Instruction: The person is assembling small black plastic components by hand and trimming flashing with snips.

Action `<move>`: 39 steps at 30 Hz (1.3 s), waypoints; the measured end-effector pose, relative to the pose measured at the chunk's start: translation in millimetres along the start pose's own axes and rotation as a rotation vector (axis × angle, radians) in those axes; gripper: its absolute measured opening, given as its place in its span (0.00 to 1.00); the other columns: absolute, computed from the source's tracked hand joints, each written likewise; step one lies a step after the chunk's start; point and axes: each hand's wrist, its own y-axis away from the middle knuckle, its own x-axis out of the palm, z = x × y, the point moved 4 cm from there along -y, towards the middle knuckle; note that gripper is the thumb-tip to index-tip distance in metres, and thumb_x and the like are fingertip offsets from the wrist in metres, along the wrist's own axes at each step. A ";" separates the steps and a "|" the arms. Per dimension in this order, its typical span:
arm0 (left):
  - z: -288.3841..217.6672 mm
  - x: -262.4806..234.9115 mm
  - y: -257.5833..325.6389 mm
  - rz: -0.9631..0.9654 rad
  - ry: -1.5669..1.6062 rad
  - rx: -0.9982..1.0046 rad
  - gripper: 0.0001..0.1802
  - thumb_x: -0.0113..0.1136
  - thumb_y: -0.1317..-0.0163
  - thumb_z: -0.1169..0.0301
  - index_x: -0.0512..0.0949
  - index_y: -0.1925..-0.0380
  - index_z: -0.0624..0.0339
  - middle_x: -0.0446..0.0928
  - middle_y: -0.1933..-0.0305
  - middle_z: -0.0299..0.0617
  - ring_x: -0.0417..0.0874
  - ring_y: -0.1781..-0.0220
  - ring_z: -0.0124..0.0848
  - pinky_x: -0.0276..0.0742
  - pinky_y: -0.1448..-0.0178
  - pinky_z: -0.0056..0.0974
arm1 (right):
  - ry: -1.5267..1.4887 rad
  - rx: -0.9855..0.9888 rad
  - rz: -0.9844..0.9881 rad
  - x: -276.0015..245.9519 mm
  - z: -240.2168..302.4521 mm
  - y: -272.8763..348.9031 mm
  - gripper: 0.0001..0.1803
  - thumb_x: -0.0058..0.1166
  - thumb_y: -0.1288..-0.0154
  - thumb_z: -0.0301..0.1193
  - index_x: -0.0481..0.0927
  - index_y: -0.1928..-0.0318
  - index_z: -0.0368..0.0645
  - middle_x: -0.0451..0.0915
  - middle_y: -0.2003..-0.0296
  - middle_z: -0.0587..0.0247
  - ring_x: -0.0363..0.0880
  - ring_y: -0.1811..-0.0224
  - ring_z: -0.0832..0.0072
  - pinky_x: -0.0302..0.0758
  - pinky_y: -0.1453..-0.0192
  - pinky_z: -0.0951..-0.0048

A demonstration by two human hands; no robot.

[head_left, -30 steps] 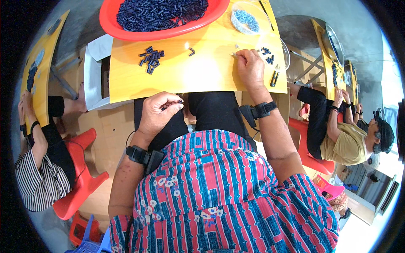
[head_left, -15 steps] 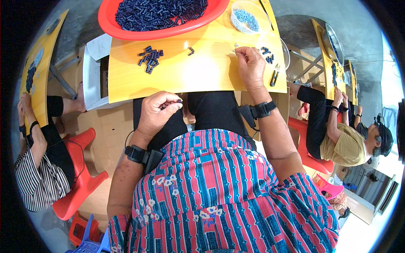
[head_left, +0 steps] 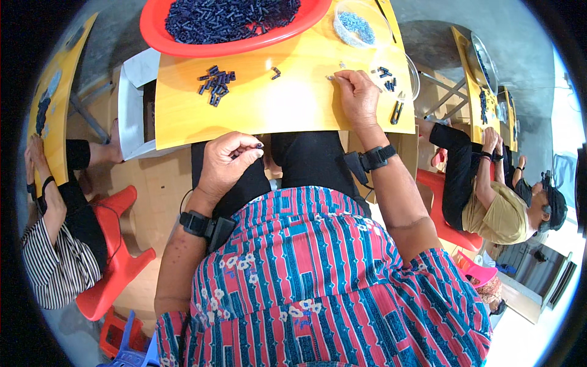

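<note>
Two bare hands show in the head view, held well apart from each other. The left hand (head_left: pixel 226 162) is just short of the counter (head_left: pixel 293 113), above the person's dark-trousered lap, its thumb and forefinger pinched together on a small dark bit (head_left: pixel 260 146). The right hand (head_left: pixel 359 98) is over the counter's right half, fingers curled and pointing left, fingertips at a tiny pale piece (head_left: pixel 331 77); whether they grip it or only touch it, I cannot tell. A second pale piece (head_left: pixel 342 65) lies just beyond these fingertips.

On the left of the counter lies a loose heap of short dark blue tubes (head_left: pixel 215 84), and a couple of dark pieces (head_left: pixel 276 74) sit apart to its right, near the middle. A smaller dark cluster (head_left: pixel 387 79) lies just right of the right hand, with black-handled snips (head_left: pixel 397 111) below it, near the edge. A clear curved rim (head_left: pixel 417 85) runs beside them.

At the far side stands a red basin (head_left: pixel 151 40) holding many dark tubes (head_left: pixel 229 19); to its right is a clear round tub (head_left: pixel 385 27) with light blue bits (head_left: pixel 354 27) inside. At other tables sit a person in a striped shirt (head_left: pixel 64 263), on the left, and one in a tan shirt (head_left: pixel 498 214), on the right.
</note>
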 end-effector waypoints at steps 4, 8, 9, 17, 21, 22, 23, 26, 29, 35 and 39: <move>-2.2 -0.4 -0.2 0.002 0.011 0.024 0.05 0.65 0.45 0.77 0.80 0.68 0.63 0.78 0.73 0.32 0.73 0.72 0.18 0.70 0.66 0.25 | -0.092 0.040 -0.099 1.6 -10.7 -3.5 0.03 0.56 0.41 0.22 0.82 0.66 0.39 0.78 0.73 0.61 0.76 0.73 0.75 0.73 0.65 0.77; 0.0 -1.6 0.6 0.007 0.003 0.000 0.05 0.65 0.45 0.77 0.80 0.68 0.63 0.78 0.72 0.32 0.74 0.72 0.18 0.71 0.65 0.25 | -0.072 0.093 -0.014 1.0 -5.7 -1.9 0.04 0.57 0.41 0.22 0.82 0.65 0.39 0.78 0.73 0.61 0.76 0.73 0.75 0.73 0.66 0.76; 0.5 -1.9 1.0 0.009 -0.005 0.001 0.05 0.65 0.45 0.77 0.80 0.68 0.63 0.78 0.72 0.32 0.74 0.72 0.18 0.71 0.65 0.25 | -0.057 0.090 0.047 -0.1 -0.7 -0.6 0.05 0.55 0.42 0.23 0.83 0.66 0.40 0.79 0.70 0.57 0.77 0.68 0.66 0.74 0.60 0.69; -2.5 -1.1 -0.1 0.007 0.022 -0.012 0.05 0.64 0.45 0.78 0.80 0.68 0.63 0.78 0.72 0.32 0.74 0.72 0.18 0.71 0.66 0.25 | 0.013 0.048 0.162 -0.8 4.9 -6.7 0.05 0.54 0.42 0.24 0.83 0.68 0.41 0.79 0.69 0.52 0.79 0.65 0.56 0.76 0.58 0.61; -5.1 -1.4 -0.1 0.010 0.005 -0.006 0.05 0.64 0.45 0.78 0.80 0.68 0.63 0.78 0.72 0.33 0.74 0.72 0.18 0.71 0.66 0.26 | 0.004 0.012 0.172 -0.3 5.4 -6.4 0.05 0.54 0.42 0.25 0.83 0.68 0.41 0.78 0.69 0.52 0.79 0.66 0.55 0.76 0.59 0.61; -4.4 -1.3 -0.1 0.012 0.008 -0.007 0.05 0.64 0.45 0.78 0.80 0.68 0.63 0.78 0.72 0.33 0.74 0.72 0.18 0.71 0.66 0.26 | 0.006 0.005 0.175 0.1 5.3 -5.7 0.05 0.54 0.42 0.25 0.83 0.69 0.41 0.78 0.69 0.52 0.79 0.66 0.55 0.76 0.60 0.61; -3.9 -1.4 -0.1 0.011 0.012 -0.008 0.05 0.65 0.45 0.78 0.80 0.68 0.63 0.78 0.72 0.33 0.74 0.72 0.18 0.71 0.66 0.26 | 0.008 0.007 0.176 0.6 5.2 -5.1 0.05 0.54 0.42 0.25 0.83 0.69 0.41 0.78 0.69 0.52 0.79 0.66 0.55 0.76 0.60 0.61; -3.2 -1.4 0.5 0.007 0.005 -0.006 0.05 0.65 0.45 0.78 0.80 0.68 0.63 0.78 0.72 0.33 0.74 0.72 0.18 0.71 0.66 0.26 | 0.015 -0.009 0.184 1.4 7.4 -4.5 0.04 0.54 0.42 0.25 0.83 0.69 0.41 0.78 0.70 0.52 0.79 0.67 0.55 0.76 0.60 0.62; -2.6 -1.3 1.0 0.004 0.003 -0.008 0.05 0.65 0.45 0.78 0.80 0.68 0.63 0.78 0.72 0.33 0.74 0.72 0.18 0.71 0.66 0.26 | 0.049 -0.012 0.201 0.9 8.6 -4.1 0.04 0.55 0.43 0.25 0.82 0.68 0.42 0.78 0.70 0.53 0.79 0.67 0.55 0.77 0.60 0.62; -2.8 -1.3 1.0 0.008 0.018 -0.018 0.05 0.65 0.45 0.77 0.80 0.68 0.63 0.79 0.71 0.33 0.74 0.72 0.18 0.71 0.65 0.26 | 0.003 -0.039 0.155 -5.4 10.2 -4.0 0.05 0.55 0.43 0.24 0.83 0.67 0.42 0.79 0.69 0.52 0.79 0.67 0.56 0.77 0.60 0.62; -4.2 -1.7 0.9 0.013 0.013 -0.007 0.05 0.65 0.45 0.77 0.80 0.68 0.63 0.79 0.71 0.33 0.74 0.72 0.18 0.70 0.65 0.25 | -0.058 -0.011 0.188 -3.7 8.8 -5.0 0.05 0.56 0.43 0.25 0.84 0.67 0.44 0.78 0.70 0.53 0.79 0.67 0.57 0.76 0.62 0.62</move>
